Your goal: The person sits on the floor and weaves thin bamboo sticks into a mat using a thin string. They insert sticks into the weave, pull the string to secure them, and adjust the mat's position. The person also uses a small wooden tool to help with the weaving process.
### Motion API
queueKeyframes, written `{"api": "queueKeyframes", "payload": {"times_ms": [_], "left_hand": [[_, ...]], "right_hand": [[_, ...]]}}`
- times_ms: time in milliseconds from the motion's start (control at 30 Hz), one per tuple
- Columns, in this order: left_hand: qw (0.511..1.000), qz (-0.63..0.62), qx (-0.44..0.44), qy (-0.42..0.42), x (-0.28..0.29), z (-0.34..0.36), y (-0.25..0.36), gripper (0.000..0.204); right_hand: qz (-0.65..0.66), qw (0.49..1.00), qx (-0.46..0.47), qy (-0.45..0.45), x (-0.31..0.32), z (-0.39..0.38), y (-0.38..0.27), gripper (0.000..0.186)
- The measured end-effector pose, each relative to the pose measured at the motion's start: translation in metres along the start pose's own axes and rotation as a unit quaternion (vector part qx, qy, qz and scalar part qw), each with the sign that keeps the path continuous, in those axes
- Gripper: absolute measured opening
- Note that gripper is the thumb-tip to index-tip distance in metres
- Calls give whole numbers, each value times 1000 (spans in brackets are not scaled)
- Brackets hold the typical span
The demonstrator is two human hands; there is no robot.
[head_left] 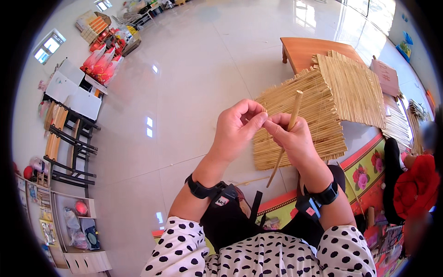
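Note:
Both of my hands are raised in front of me, their fingertips meeting. My right hand [295, 141] is closed around a tan stalk [276, 170], which slants from upper right to lower left across the palm. My left hand [237, 129] is closed in a pinch against the right fingertips; whatever is between those fingers is too small to make out. Just beyond the hands lies a mat of stalks [300, 101] laid side by side with uneven ends. A second stalk mat [353, 90] overlaps its far right side.
A low wooden table [318, 46] stands under the mats' far edge. A pink box [385, 76] is at the right, near a person in red [417, 187]. Flowered matting [364, 173] covers the floor nearby. Stacked benches [71, 143] and a shelf unit [76, 231] line the left.

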State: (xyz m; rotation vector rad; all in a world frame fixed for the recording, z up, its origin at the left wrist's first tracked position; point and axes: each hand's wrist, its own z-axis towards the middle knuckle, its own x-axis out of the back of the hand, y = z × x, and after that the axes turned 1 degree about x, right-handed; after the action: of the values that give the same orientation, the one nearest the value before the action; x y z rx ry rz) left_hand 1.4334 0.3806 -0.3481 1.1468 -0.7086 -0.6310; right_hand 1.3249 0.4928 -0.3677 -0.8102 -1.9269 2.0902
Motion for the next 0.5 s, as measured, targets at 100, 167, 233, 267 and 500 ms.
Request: {"api": "queueKeyframes", "payload": {"times_ms": [100, 167, 233, 267, 500], "left_hand": [[999, -1, -16, 34, -1, 2, -11, 8], [981, 143, -106, 81, -3, 5, -15, 6], [923, 294, -214, 126, -2, 10, -21, 9], [875, 371, -276, 147, 2, 14, -26, 11], [800, 458, -356, 152, 20, 29, -47, 12]], "right_hand": [[5, 1000, -6, -6, 2, 2, 1, 12], [6, 1000, -6, -13, 6, 3, 4, 13], [-17, 999, -23, -18, 9, 4, 2, 13], [-29, 999, -32, -20, 11, 6, 1, 13], [28, 995, -90, -36, 9, 15, 4, 14]]}}
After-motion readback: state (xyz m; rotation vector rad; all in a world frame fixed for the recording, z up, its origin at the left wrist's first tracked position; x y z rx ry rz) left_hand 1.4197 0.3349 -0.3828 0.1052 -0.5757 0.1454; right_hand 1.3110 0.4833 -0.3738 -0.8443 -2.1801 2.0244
